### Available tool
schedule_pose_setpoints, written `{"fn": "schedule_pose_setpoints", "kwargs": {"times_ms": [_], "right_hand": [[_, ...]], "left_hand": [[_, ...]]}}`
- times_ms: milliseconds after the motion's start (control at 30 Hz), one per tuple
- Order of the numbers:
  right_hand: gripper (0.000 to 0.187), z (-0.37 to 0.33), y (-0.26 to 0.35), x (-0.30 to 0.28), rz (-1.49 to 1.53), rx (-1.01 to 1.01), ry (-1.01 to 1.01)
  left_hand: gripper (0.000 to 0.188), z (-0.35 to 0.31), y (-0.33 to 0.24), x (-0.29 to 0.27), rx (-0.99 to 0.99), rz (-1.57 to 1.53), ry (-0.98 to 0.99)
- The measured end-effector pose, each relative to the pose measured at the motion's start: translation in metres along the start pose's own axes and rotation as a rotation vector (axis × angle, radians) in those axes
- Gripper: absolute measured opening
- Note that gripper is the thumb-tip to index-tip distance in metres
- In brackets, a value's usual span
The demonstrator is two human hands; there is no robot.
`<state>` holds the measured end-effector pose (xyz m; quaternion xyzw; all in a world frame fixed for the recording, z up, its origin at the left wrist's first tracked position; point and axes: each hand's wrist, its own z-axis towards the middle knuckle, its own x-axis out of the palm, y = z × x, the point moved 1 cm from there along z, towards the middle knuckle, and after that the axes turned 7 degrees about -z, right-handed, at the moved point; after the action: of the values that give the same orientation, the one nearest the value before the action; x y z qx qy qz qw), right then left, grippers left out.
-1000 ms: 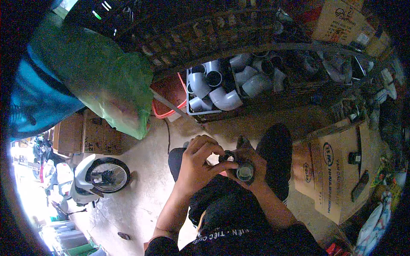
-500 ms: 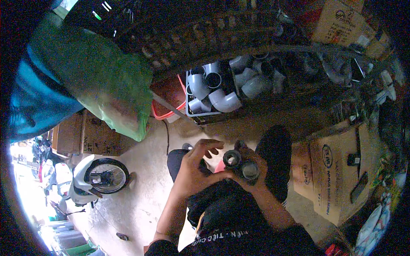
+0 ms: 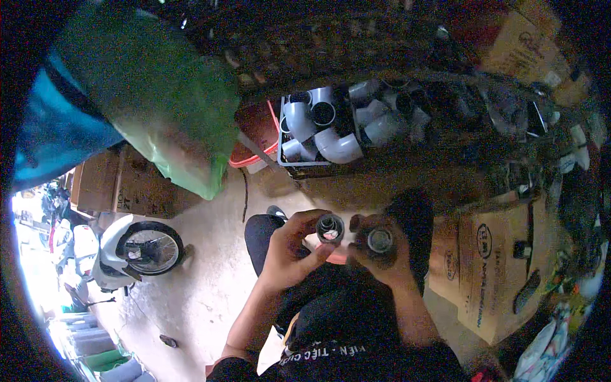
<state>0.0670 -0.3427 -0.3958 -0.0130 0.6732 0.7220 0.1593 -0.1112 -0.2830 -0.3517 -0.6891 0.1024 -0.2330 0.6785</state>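
My left hand (image 3: 284, 254) is wrapped round a short grey plastic pipe fitting (image 3: 330, 224), its round open end facing up and ridges showing inside. Opposite it, my right hand (image 3: 393, 264) grips a second grey pipe fitting (image 3: 380, 240), also with a round end upward. A small gap separates the two fittings, above my lap. Part of something pinkish-red (image 3: 337, 257) shows below and between my hands; its kind is hidden.
Ahead stands a crate (image 3: 305, 172) of grey pipe elbows (image 3: 337, 146), beside a red basin (image 3: 258, 155). Cardboard boxes (image 3: 503, 280) are on the right. At left are a green plastic bag (image 3: 172, 127), another carton (image 3: 102, 184) and a motorbike wheel (image 3: 151, 248).
Half a second ago both fittings were together at my right hand, with my left hand's fingers spread. Now my left hand has closed on one and moved it left, apart from the other.
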Motion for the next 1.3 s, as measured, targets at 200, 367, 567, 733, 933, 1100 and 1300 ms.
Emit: {"fn": "schedule_pose_setpoints", "kwargs": {"times_ms": [200, 367, 567, 733, 933, 1100, 1300], "right_hand": [[0.056, 0.039, 0.067, -0.058, -0.616, 0.119, 0.276], [0.053, 0.068, 0.102, -0.069, -0.611, -0.438, 0.378], [0.049, 0.070, 0.108, -0.058, -0.598, -0.439, 0.478], [0.048, 0.070, 0.106, -0.054, -0.721, -0.512, 0.449], [0.052, 0.067, 0.114, -0.048, -0.742, -0.508, 0.467], [0.062, 0.061, 0.122, -0.036, -0.922, -0.491, 0.490], [0.074, 0.055, 0.124, -0.032, -0.968, -0.426, 0.527]], "left_hand": [[0.050, -0.006, -0.014, -0.010, -0.099, 0.036, 0.112], [0.051, -0.011, -0.031, -0.010, 0.005, 0.150, 0.141], [0.049, -0.015, -0.031, -0.020, 0.107, 0.232, 0.127], [0.047, -0.018, -0.038, -0.024, 0.162, 0.275, 0.165], [0.043, -0.022, -0.031, -0.023, 0.283, 0.342, 0.098], [0.044, -0.024, -0.029, -0.028, 0.316, 0.353, 0.075], [0.045, -0.022, -0.028, -0.030, 0.339, 0.368, 0.066]]}}
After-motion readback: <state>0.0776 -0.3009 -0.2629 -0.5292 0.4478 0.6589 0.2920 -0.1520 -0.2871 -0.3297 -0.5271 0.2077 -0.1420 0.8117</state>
